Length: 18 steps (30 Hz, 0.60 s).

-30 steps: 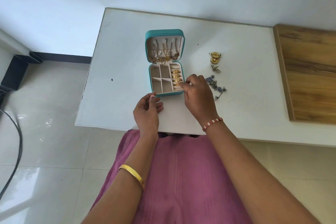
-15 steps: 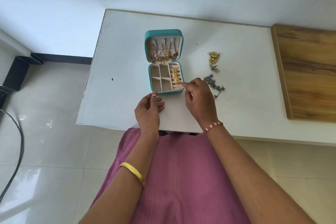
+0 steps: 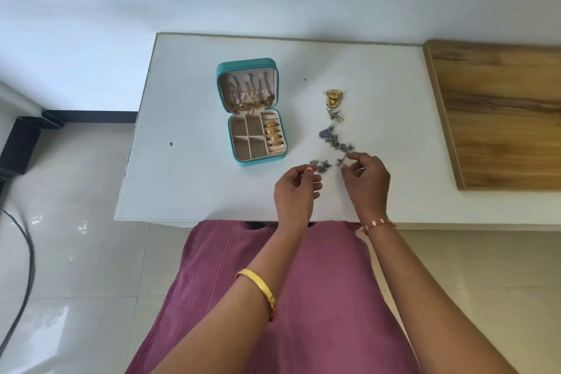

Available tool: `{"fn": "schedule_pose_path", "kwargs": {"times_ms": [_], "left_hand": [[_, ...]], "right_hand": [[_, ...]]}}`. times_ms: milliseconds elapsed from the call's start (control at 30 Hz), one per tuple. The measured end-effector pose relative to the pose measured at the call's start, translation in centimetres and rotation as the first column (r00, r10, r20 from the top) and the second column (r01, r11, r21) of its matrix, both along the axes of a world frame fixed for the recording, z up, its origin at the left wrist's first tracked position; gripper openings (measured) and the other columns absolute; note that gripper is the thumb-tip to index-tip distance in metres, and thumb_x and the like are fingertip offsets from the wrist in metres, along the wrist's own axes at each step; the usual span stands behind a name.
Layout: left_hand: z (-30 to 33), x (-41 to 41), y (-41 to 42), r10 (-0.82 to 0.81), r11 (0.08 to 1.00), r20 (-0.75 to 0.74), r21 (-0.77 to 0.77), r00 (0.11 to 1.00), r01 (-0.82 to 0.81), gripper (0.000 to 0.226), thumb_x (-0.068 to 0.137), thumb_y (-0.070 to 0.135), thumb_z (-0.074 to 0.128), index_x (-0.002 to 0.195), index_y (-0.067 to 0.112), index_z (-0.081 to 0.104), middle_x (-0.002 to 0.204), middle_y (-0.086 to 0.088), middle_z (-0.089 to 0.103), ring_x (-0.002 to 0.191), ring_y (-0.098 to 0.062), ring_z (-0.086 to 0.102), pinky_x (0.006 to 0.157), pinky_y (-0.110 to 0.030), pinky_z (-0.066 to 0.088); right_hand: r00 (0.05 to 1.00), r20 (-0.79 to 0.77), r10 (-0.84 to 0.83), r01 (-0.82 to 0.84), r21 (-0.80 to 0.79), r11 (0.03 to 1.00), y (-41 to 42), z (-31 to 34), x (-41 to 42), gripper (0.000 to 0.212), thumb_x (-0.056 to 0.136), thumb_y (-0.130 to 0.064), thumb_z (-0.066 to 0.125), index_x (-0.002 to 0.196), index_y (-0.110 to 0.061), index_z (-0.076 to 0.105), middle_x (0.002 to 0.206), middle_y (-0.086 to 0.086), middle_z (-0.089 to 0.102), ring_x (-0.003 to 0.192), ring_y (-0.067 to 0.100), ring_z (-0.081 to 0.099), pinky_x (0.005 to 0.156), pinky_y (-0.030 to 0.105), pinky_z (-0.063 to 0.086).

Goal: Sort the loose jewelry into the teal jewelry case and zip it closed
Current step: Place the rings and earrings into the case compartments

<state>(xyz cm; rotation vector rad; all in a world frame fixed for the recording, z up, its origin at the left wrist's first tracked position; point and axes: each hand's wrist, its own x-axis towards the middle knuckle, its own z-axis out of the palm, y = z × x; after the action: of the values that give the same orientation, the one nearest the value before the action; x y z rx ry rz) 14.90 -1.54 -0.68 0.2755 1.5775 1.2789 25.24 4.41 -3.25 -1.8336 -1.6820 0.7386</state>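
The teal jewelry case [image 3: 246,61] lies open on the white table [image 3: 194,94]. Gold necklaces hang in its lid and several gold rings [image 3: 272,134] fill the right column of its base; the other compartments look bare. To its right lie gold earrings [image 3: 333,97] and a string of silver-blue pieces [image 3: 335,141]. My left hand [image 3: 296,191] pinches the end of a small silver earring [image 3: 322,165] lying on the table. My right hand [image 3: 367,182] hovers with fingers apart, its forefinger tip at another small silver piece [image 3: 341,160].
A wooden board [image 3: 498,112] covers the table's right side. The table's front edge is just below my hands, with my purple clothing under it. A dark cable [image 3: 25,270] lies on the tiled floor at left.
Both hands have left the case and moved right to the silver pieces near the front edge. The right hand was at the ring column before. The view has shifted too.
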Motion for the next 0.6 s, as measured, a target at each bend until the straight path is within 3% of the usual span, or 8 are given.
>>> {"fn": "schedule_pose_path", "kwargs": {"times_ms": [100, 200, 333, 467, 600], "left_hand": [[-0.1, 0.2, 0.7, -0.014, 1.000, -0.050, -0.027, 0.999, 0.013, 0.015, 0.093, 0.009, 0.047, 0.093, 0.011, 0.062, 0.073, 0.000, 0.062, 0.068, -0.016, 0.057, 0.067, -0.026, 0.050], [-0.4, 0.1, 1.0, -0.035, 0.999, -0.098, -0.044, 0.995, 0.030, 0.018, 0.093, 0.007, 0.046, 0.090, 0.014, 0.062, 0.074, 0.000, 0.062, 0.069, -0.016, 0.057, 0.068, -0.026, 0.050], [-0.7, 0.1, 0.7, -0.069, 0.996, -0.120, -0.067, 0.990, 0.061, 0.020, 0.092, 0.006, 0.045, 0.092, 0.014, 0.063, 0.075, 0.000, 0.062, 0.070, -0.014, 0.058, 0.070, -0.026, 0.051], [-0.6, 0.3, 0.4, -0.111, 0.992, -0.143, -0.072, 0.984, 0.101, 0.019, 0.092, 0.006, 0.046, 0.095, 0.013, 0.064, 0.077, 0.000, 0.062, 0.071, -0.014, 0.059, 0.073, -0.028, 0.051], [0.1, 0.6, 0.0, -0.151, 0.988, -0.153, -0.058, 0.977, 0.144, 0.021, 0.091, 0.007, 0.047, 0.104, 0.007, 0.064, 0.080, 0.000, 0.063, 0.074, -0.015, 0.060, 0.072, -0.028, 0.050]], "right_hand": [[0.987, 0.076, 0.144, -0.144, -0.005, 0.990, 0.3, -0.2, -0.1, 0.027, 0.084, -0.003, 0.061, 0.111, -0.006, 0.066, 0.090, 0.011, 0.048, 0.081, 0.023, 0.054, 0.072, 0.014, 0.033], [0.968, 0.170, 0.182, -0.190, 0.034, 0.981, 0.3, -0.6, 0.1, 0.020, 0.087, -0.001, 0.056, 0.104, 0.000, 0.067, 0.098, 0.018, 0.054, 0.089, 0.028, 0.058, 0.074, 0.018, 0.035], [0.972, 0.160, 0.171, -0.180, 0.042, 0.983, 0.3, -0.9, 0.6, 0.014, 0.086, 0.001, 0.057, 0.095, 0.002, 0.067, 0.096, 0.020, 0.056, 0.087, 0.030, 0.059, 0.073, 0.021, 0.036], [0.994, -0.036, 0.104, -0.103, 0.031, 0.994, 0.4, -0.6, 0.7, 0.010, 0.086, -0.001, 0.057, 0.092, -0.003, 0.066, 0.098, 0.017, 0.058, 0.084, 0.027, 0.060, 0.075, 0.022, 0.042], [0.924, -0.378, -0.056, 0.021, -0.096, 0.995, 0.4, 0.8, 0.6, 0.008, 0.089, -0.003, 0.052, 0.088, -0.008, 0.058, 0.088, 0.009, 0.061, 0.072, 0.015, 0.060, 0.077, 0.039, 0.055]]}}
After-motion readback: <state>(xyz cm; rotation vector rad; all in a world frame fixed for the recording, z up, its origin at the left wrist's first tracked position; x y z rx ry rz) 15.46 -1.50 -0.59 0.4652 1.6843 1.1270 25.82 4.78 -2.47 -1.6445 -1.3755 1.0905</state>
